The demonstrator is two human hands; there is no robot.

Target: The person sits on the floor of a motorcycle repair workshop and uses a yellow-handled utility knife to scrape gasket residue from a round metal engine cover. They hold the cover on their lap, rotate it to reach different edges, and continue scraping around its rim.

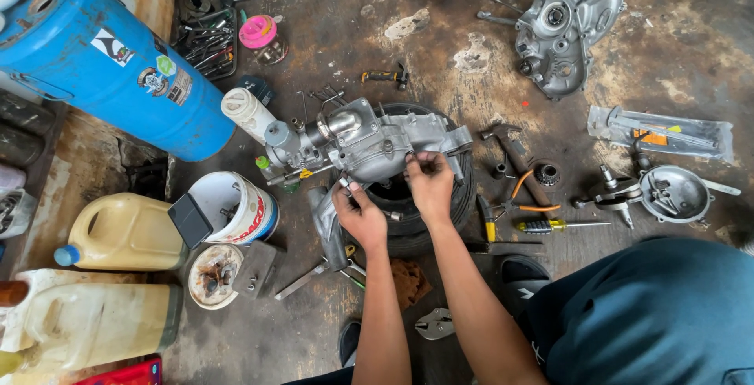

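Two bare forearms reaching up from 6 o'clock, nearly parallel, toward frame centre. Left hand (360, 214) palm-down at the lower edge of the engine casing (385, 143), fingers curled narrow around a small part, not identifiable. Right hand (430, 185) just beside it at 3 o'clock, wrist bent, fingers pinched on the casing's near rim. Casing of grey metal lying across a black tyre (463, 193) on the stained concrete floor (330, 8). At 3 o'clock from the tyre: hammer (518, 157), orange-handled pliers (514, 200), yellow-handled screwdriver (550, 226). At 10 o'clock: blue drum (102, 63). At 1 o'clock, well apart: second casing half (569, 20).
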